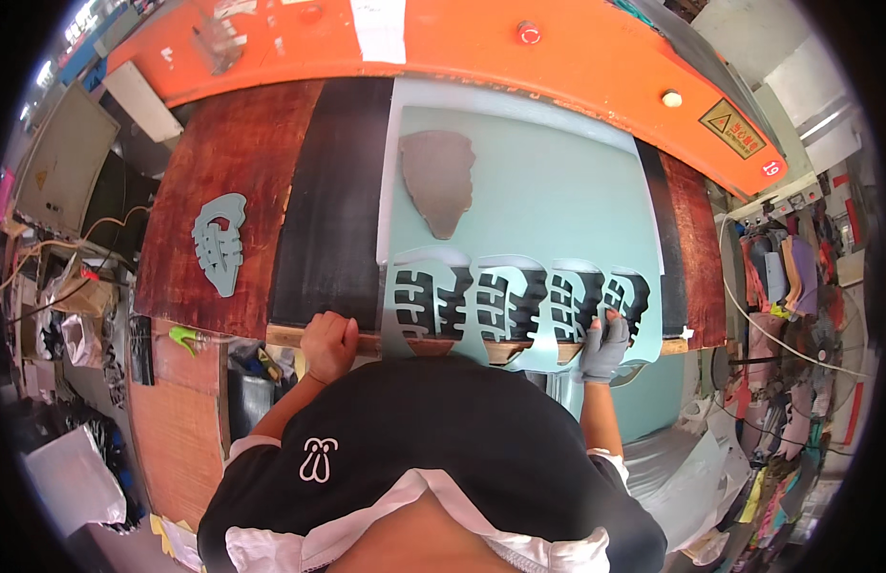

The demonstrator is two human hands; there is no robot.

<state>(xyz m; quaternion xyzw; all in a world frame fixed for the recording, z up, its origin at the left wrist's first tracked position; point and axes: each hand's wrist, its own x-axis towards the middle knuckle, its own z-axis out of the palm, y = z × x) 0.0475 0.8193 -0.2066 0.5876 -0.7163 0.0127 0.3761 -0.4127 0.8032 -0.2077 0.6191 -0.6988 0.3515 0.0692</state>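
Note:
A pale green foam sheet [558, 181] lies on the press bed, with a row of several ribbed cut-out openings along its near edge and black showing through. My right hand [603, 351], in a grey fingerless glove, grips this sheet's near edge by the rightmost openings. My left hand [330, 346] rests at the bed's wooden front edge, left of the sheet, its fingers curled; anything inside them is hidden. On the sheet sits a grey-brown shield-shaped plate [437, 183] with a wavy right side. One loose green cut piece [219, 244] lies on the red-brown board far left.
An orange press beam [462, 48] with a red button [529, 32] spans the far side. More green sheet [643, 406] hangs below the front edge at right. Coloured scraps [782, 267] are heaped at far right. A grey cabinet [66, 172] stands left.

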